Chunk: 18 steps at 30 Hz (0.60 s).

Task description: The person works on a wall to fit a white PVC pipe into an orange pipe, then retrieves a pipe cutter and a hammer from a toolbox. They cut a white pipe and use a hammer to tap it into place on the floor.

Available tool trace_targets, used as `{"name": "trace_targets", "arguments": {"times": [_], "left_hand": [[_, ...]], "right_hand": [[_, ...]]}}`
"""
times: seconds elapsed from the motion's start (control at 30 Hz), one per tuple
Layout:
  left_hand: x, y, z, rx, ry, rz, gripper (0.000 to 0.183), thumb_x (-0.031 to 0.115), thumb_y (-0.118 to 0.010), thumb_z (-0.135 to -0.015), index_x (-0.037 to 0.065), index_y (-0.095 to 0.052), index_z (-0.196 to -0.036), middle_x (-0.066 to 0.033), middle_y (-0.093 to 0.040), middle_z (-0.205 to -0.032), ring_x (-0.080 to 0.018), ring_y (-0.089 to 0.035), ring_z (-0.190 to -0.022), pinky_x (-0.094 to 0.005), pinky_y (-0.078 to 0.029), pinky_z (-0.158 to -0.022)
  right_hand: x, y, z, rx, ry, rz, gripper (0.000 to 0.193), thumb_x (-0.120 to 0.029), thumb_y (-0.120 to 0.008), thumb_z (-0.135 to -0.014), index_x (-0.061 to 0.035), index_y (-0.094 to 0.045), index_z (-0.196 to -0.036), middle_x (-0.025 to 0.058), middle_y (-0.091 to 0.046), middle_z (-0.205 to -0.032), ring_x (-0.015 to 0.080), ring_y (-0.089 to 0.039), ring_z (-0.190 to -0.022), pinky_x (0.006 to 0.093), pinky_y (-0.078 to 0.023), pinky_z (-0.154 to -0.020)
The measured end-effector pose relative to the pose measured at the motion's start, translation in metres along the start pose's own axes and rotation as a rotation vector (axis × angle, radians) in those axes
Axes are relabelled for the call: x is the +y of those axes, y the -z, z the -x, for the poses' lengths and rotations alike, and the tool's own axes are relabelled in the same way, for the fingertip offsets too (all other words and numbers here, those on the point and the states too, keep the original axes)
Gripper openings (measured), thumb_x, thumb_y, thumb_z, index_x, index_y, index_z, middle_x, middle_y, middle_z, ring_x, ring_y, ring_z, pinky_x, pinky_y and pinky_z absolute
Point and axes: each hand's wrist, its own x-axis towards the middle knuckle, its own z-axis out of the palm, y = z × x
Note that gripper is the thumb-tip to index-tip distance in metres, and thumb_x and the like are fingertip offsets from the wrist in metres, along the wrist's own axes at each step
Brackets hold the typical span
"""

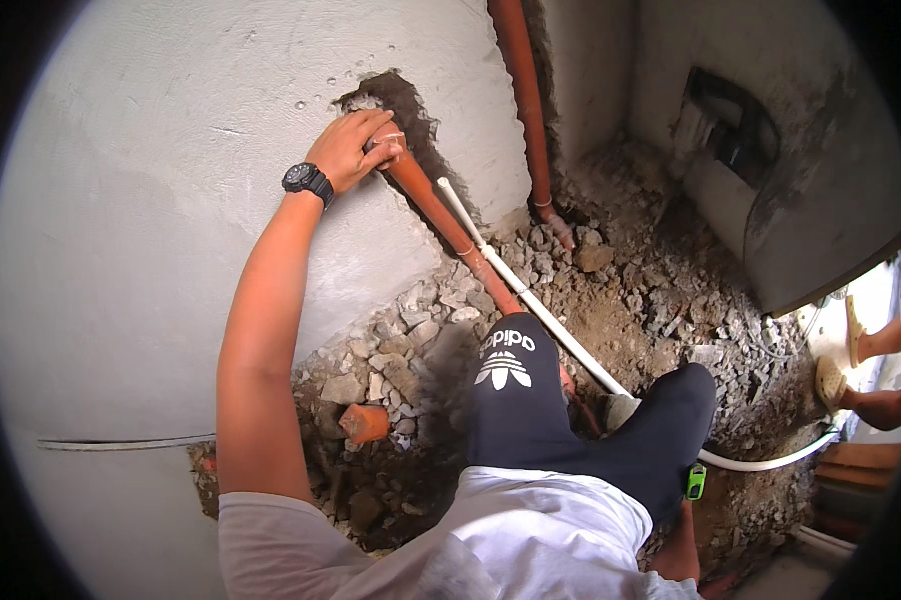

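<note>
My left hand [355,150], with a black watch on the wrist, is closed around the upper end of an orange plastic pipe [438,215]. This pipe slants from a chiselled groove [410,105] in the wall down to the rubble by my knee. A thin white pipe [540,290] runs beside it, its upper end against the groove's edge. Only part of my right arm [678,548] shows beside my hip; the hand itself is hidden. A small bright green and black thing [695,482] sits at the side of my shorts.
Broken concrete and stones [410,350] cover the ground, with a short orange pipe piece [364,424] among them. Another orange pipe [523,100] stands along the wall at the back. A black-handled object [740,130] is at upper right. Someone's feet in clogs [832,382] are at far right.
</note>
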Motion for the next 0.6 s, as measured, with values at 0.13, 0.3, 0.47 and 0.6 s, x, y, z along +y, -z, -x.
{"name": "trace_targets", "arguments": {"times": [0.13, 0.3, 0.47, 0.6], "left_hand": [[0.012, 0.003, -0.004, 0.044, 0.089, -0.041, 0.086, 0.073, -0.059, -0.088, 0.006, -0.056, -0.143, -0.0165, -0.062, -0.135, -0.034, -0.053, -0.131, -0.0448, -0.039, -0.114], [0.014, 0.004, 0.005, 0.039, 0.003, -0.323, 0.104, 0.089, -0.058, -0.076, 0.008, -0.057, -0.142, -0.0143, -0.063, -0.136, -0.0289, -0.051, -0.135, -0.0478, -0.028, -0.117], [0.014, -0.014, 0.003, 0.066, 0.049, -0.395, 0.102, 0.087, -0.057, -0.078, 0.009, -0.056, -0.143, -0.0139, -0.061, -0.141, -0.0273, -0.044, -0.141, -0.0571, -0.014, -0.118], [0.007, -0.028, 0.0, 0.142, 0.023, -0.387, 0.101, 0.086, -0.059, -0.077, 0.01, -0.055, -0.144, -0.0117, -0.062, -0.14, -0.025, -0.045, -0.141, -0.0562, -0.012, -0.118]], "right_hand": [[-0.017, 0.008, -0.009, 0.014, 0.029, -0.006, 0.025, -0.033, -0.057, -0.099, -0.0091, -0.064, -0.096, 0.0166, -0.073, -0.091, 0.0297, -0.072, -0.083, 0.0413, -0.056, -0.069], [-0.028, 0.017, -0.018, 0.026, 0.037, -0.011, 0.025, -0.033, -0.057, -0.099, -0.009, -0.064, -0.095, 0.0168, -0.073, -0.091, 0.0297, -0.072, -0.083, 0.0409, -0.056, -0.069], [0.001, 0.018, -0.01, 0.032, -0.011, -0.012, 0.025, -0.032, -0.056, -0.1, -0.009, -0.065, -0.094, 0.0171, -0.073, -0.09, 0.0297, -0.073, -0.083, 0.0405, -0.056, -0.069], [0.03, 0.014, -0.001, 0.02, -0.063, -0.001, 0.025, -0.032, -0.056, -0.1, -0.009, -0.065, -0.094, 0.0173, -0.073, -0.09, 0.0297, -0.073, -0.083, 0.0402, -0.056, -0.069]]}}
